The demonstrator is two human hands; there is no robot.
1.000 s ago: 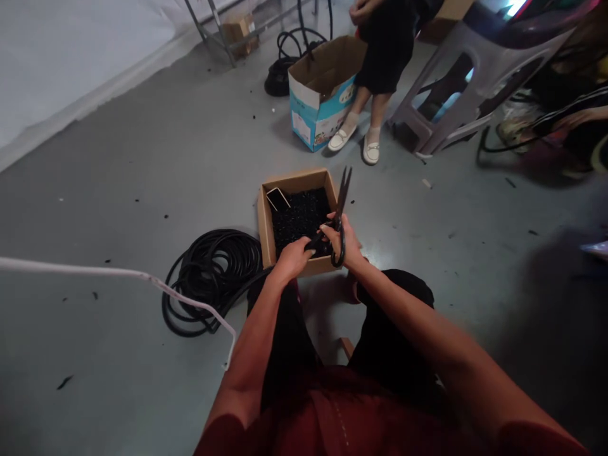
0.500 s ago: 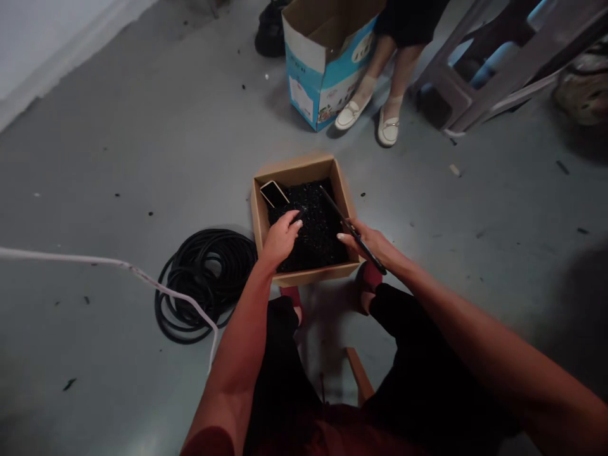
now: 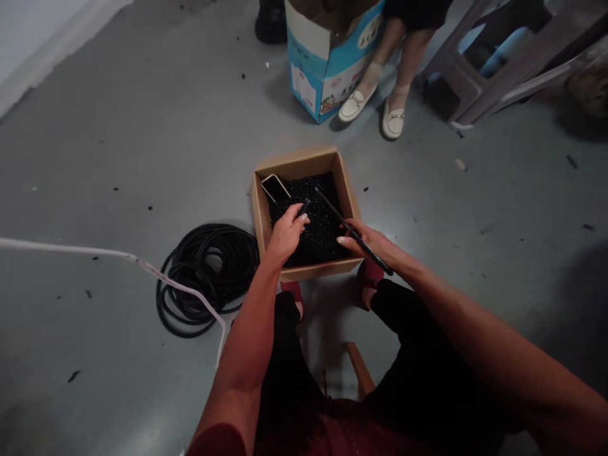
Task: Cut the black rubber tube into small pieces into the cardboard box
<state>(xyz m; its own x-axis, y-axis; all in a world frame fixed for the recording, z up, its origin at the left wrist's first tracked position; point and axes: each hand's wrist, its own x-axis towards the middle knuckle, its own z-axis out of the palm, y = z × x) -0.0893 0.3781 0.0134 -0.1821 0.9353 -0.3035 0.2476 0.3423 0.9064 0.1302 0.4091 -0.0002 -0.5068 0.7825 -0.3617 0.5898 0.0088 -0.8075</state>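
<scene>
Between my feet stands an open cardboard box (image 3: 313,272) holding a heap of small black pieces (image 3: 313,235). My right hand (image 3: 358,239) is closed around a thin black rod (image 3: 332,211), which slants over the box's right side. Above the heap, my left hand (image 3: 291,231) pinches a small black piece (image 3: 304,208) whose kind is too small to make out. A flat dark rectangle with a pale rim (image 3: 275,188) leans in the box's far left corner.
A coil of black hose (image 3: 204,278) lies left of the box, with a white cable (image 3: 166,275) across it. Beyond stand a blue and white carton (image 3: 308,69), another person's feet in white shoes (image 3: 394,120) and a grey plastic stool (image 3: 468,88). Small black scraps dot the floor.
My left hand has shifted slightly right over the heap, and the rod's tip has moved a little left, closer to it. The whole view has shifted slightly.
</scene>
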